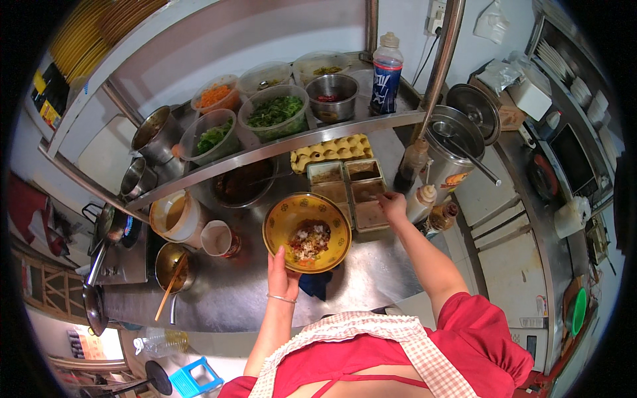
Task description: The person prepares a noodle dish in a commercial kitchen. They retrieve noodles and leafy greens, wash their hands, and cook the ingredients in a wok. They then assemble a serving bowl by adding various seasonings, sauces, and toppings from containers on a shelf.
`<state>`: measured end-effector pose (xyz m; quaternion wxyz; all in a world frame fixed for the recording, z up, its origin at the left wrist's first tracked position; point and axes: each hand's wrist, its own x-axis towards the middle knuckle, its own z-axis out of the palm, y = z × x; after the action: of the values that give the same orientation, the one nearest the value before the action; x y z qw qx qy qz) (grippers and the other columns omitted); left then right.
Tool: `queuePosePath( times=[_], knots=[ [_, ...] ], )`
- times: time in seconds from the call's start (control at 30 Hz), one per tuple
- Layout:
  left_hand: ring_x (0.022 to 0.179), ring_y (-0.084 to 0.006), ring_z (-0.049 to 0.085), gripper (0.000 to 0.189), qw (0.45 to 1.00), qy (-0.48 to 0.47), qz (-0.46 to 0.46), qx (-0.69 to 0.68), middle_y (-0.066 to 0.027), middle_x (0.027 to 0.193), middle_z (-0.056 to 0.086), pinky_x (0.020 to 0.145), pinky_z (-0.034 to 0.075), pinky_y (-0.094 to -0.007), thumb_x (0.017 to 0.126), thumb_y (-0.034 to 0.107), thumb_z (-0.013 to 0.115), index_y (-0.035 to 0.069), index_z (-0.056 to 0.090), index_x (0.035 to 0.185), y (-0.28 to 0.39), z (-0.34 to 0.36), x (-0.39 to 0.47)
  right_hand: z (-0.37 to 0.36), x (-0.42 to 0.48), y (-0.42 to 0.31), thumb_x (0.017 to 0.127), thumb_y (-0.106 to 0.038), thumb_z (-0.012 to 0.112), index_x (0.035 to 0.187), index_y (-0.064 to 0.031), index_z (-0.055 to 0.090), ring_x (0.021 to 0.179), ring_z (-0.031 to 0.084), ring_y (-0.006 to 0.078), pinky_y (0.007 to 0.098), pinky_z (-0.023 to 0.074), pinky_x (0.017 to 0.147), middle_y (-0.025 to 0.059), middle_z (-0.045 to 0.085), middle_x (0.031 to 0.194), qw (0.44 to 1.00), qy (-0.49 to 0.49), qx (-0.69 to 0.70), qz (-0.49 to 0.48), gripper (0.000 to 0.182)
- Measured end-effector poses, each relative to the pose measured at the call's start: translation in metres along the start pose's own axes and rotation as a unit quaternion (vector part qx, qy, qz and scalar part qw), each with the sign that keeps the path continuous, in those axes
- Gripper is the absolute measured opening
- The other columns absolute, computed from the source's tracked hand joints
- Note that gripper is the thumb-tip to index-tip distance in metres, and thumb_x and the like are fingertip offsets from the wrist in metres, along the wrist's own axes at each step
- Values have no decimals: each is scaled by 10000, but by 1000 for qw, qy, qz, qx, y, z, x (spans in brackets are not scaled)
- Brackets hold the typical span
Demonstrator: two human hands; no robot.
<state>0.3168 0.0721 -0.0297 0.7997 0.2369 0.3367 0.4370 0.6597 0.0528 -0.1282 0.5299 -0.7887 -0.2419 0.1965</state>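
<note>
My left hand (282,276) grips a yellow patterned bowl (276,234) by its near rim, thumb up along the side. Chopped seasonings (309,241) in red, white and tan lie in the bottom of the bowl. My right hand (394,206) reaches over the seasoning boxes (369,225), fingertips drawn together above the right-hand one. Whether those fingers pinch a small spoon handle is too small to tell. Pale and brown seasonings fill the compartments. Under the bowl's near side, a dark blue cloth (316,286) is partly hidden.
Squeeze bottles (422,203) and a dark sauce bottle (412,164) stand right of the boxes. Behind are a yellow egg tray (332,151) and a metal shelf edge (298,140) bearing tubs. Leftward sit a paper cup (217,239), a white bucket (196,219) and a saucepan with chopsticks (174,271).
</note>
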Motion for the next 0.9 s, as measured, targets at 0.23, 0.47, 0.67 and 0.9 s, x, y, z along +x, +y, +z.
queuePosePath(
  times=[0.23,0.47,0.67,0.9],
  knots=[
    [1062,-218,513,372,1000,-5,-10,3,-40,1196,494,818,482,-408,878,246,516,171,389,1220,1,10,5,-10,-19,-24,771,-145,637,795,46,633,492,492,111,254,369,453,43,570,599,977,-27,200,61,193],
    [988,-167,544,387,1000,10,-5,11,-23,1140,521,727,506,-325,864,233,539,172,399,1221,-2,22,19,-24,-58,-96,782,-148,633,768,33,631,485,477,99,242,355,449,20,549,559,979,-114,166,-31,182],
    [1045,-224,528,352,1000,-11,-9,-9,-43,1172,511,826,483,-409,887,240,502,152,391,1210,-4,19,19,4,6,-67,789,-119,579,796,11,646,553,594,268,341,447,523,183,594,638,963,5,-109,-245,146],
    [1094,-236,498,353,1000,-16,6,-12,-56,1213,489,873,452,-440,892,220,489,142,386,1221,-6,10,13,47,67,-32,783,-178,568,762,-48,654,720,580,368,427,464,642,201,603,721,945,-25,-282,-167,157]
  ],
)
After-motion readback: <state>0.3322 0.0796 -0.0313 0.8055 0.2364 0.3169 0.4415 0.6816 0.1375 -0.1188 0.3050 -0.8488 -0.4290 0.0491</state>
